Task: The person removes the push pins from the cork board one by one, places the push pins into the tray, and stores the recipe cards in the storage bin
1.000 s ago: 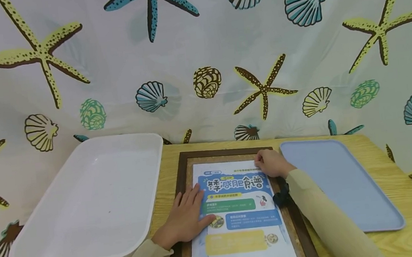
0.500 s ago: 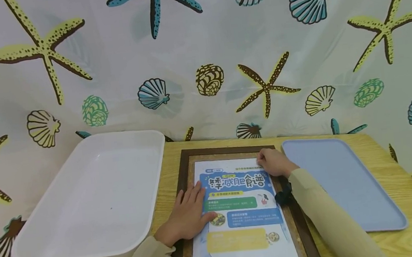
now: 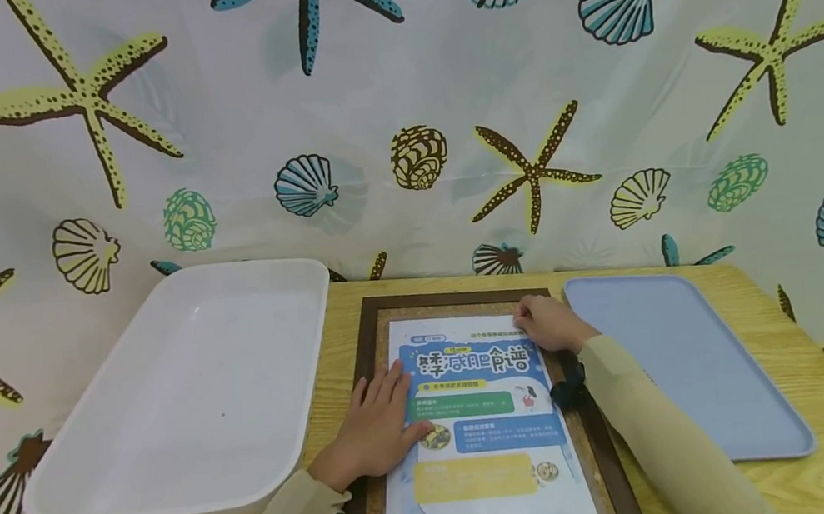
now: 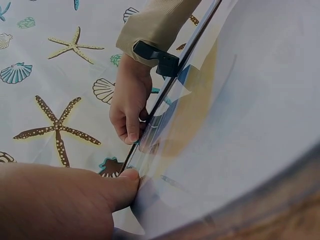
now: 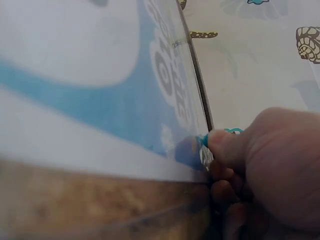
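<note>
Poster (image 3: 490, 429): flat in lower centre of frame, bottom end cut off; glossy, printed blue, green and yellow; laid on cork-faced board (image 3: 454, 295) with cork showing along top and sides, probably for a margin within the brown border.
Board: resting on wooden table (image 3: 809, 374), likely set midway for easy reach from both sides.
Left hand (image 3: 373, 428): spread over poster's left edge; fingers straight, slightly apart, thumb out wide; grasping nothing; presumably weighting the sheet against sliding.
Right hand (image 3: 550, 324): at poster's upper right corner; fingers curled, thumb and fingertips clamped on small teal pin (image 5: 204, 140); gripped close to the sheet, likely for control and pressure.
Pin: mostly hidden by fingers; taken for a pin by colour and position; depth into cork, cannot tell.
White tub (image 3: 178, 399): left of frame, near left forearm; probably set aside to free the middle.
Blue tray (image 3: 683, 362): right of frame, beside board, partly behind right sleeve (image 3: 660, 432); likely out of the way there too.
Backdrop: hanging cloth (image 3: 359, 112), shells and starfish, filling top of frame.
</note>
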The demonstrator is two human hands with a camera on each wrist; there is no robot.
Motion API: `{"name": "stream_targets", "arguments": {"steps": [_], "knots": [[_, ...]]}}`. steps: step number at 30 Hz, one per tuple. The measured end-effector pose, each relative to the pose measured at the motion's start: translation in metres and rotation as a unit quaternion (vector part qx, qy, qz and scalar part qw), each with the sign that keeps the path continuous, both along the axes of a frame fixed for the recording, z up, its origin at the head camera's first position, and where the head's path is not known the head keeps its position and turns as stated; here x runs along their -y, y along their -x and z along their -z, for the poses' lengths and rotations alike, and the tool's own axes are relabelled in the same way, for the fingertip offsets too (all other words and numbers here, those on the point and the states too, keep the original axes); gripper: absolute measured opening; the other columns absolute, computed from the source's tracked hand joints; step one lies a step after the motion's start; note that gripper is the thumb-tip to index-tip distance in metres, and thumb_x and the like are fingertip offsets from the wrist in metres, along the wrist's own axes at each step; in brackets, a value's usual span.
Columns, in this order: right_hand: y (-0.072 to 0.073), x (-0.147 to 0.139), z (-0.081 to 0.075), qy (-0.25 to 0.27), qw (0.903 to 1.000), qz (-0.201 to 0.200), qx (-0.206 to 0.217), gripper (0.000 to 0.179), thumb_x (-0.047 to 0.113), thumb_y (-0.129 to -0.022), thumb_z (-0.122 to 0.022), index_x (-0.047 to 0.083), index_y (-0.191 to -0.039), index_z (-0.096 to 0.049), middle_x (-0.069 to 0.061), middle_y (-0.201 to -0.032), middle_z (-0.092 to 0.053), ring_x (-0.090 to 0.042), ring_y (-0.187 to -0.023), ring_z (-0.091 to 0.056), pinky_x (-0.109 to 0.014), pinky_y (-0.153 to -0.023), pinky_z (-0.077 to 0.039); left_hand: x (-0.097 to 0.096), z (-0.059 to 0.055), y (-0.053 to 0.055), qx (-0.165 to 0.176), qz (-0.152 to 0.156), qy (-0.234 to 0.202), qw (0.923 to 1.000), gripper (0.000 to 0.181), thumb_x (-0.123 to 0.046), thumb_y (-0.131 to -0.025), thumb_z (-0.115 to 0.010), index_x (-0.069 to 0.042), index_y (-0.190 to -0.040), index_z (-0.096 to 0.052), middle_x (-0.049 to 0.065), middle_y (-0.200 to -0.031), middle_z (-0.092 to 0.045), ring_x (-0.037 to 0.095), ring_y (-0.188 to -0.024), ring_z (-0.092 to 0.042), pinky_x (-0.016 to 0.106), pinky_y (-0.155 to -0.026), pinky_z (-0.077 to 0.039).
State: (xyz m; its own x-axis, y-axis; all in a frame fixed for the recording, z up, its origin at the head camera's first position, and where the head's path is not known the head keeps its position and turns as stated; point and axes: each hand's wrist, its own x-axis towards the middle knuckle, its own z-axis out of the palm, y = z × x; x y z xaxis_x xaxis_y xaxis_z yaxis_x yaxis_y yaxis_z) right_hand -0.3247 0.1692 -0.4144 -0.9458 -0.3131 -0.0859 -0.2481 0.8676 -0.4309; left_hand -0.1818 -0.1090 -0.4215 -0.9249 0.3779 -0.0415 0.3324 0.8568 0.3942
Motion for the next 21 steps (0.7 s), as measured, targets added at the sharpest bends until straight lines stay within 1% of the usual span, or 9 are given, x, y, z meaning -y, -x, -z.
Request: {"name": "stream_targets", "arguments": {"steps": [4,7,9,13,16,21], "knots": [[-0.0039,-0.0079,0.0020,0.030,0.9991,-0.029,0.004,0.014,0.012,-0.098,-0.054,0.005,-0.087,-0.060,-0.004,-0.080,-0.056,-0.017,-0.073,-0.052,-0.031,-0.071,-0.042,-0.0020,0.0027,0.0006,-0.007,0.000,0.009,0.9999,0.073,-0.040,-0.096,-0.055,0.007,-0.147,-0.031,0.024,-0.157,-0.020,0.042,-0.146,-0.016,0.061,-0.115,-0.010],[-0.0055,-0.0101,0.0025,0.063,0.9970,-0.044,0.005,0.013,0.011,-0.097,-0.055,0.004,-0.087,-0.061,-0.005,-0.079,-0.057,-0.016,-0.072,-0.052,-0.030,-0.070,-0.043,-0.0018,0.0040,0.0004,-0.009,-0.005,0.011,0.9999,0.073,-0.040,-0.096,-0.056,0.006,-0.147,-0.031,0.023,-0.157,-0.020,0.041,-0.146,-0.016,0.061,-0.115,-0.010],[-0.0052,-0.0092,0.0023,0.072,0.9961,-0.049,0.005,0.014,0.011,-0.097,-0.055,0.004,-0.087,-0.062,-0.005,-0.080,-0.059,-0.015,-0.073,-0.053,-0.030,-0.071,-0.044,-0.0006,0.0032,-0.0001,-0.004,-0.006,0.006,1.0000,0.073,-0.040,-0.096,-0.056,0.006,-0.147,-0.031,0.023,-0.157,-0.020,0.041,-0.146,-0.016,0.061,-0.115,-0.010],[-0.0066,-0.0095,0.0028,0.077,0.9960,-0.043,0.015,0.014,0.011,-0.097,-0.056,0.004,-0.088,-0.064,-0.005,-0.081,-0.061,-0.014,-0.073,-0.054,-0.029,-0.071,-0.044,-0.0006,0.0012,-0.0031,0.009,-0.004,-0.001,0.9999,0.073,-0.040,-0.096,-0.056,0.006,-0.147,-0.030,0.023,-0.158,-0.020,0.041,-0.146,-0.015,0.061,-0.115,-0.010],[-0.0079,-0.0104,0.0016,0.087,0.9953,-0.039,0.015,0.015,0.011,-0.096,-0.056,0.003,-0.087,-0.065,-0.005,-0.081,-0.061,-0.014,-0.072,-0.053,-0.028,-0.070,-0.044,-0.0013,0.0001,-0.0037,0.008,-0.004,-0.001,1.0000,0.073,-0.040,-0.096,-0.056,0.006,-0.147,-0.031,0.023,-0.158,-0.020,0.040,-0.146,-0.016,0.061,-0.115,-0.010],[-0.0072,-0.0095,-0.0022,0.102,0.9942,-0.032,0.014,0.015,0.011,-0.096,-0.057,0.003,-0.087,-0.065,-0.006,-0.080,-0.061,-0.015,-0.071,-0.053,-0.027,-0.068,-0.043,-0.0008,-0.0012,-0.0008,0.002,-0.002,0.002,1.0000,0.073,-0.040,-0.096,-0.055,0.006,-0.147,-0.030,0.023,-0.158,-0.019,0.041,-0.146,-0.016,0.060,-0.116,-0.010]]}}
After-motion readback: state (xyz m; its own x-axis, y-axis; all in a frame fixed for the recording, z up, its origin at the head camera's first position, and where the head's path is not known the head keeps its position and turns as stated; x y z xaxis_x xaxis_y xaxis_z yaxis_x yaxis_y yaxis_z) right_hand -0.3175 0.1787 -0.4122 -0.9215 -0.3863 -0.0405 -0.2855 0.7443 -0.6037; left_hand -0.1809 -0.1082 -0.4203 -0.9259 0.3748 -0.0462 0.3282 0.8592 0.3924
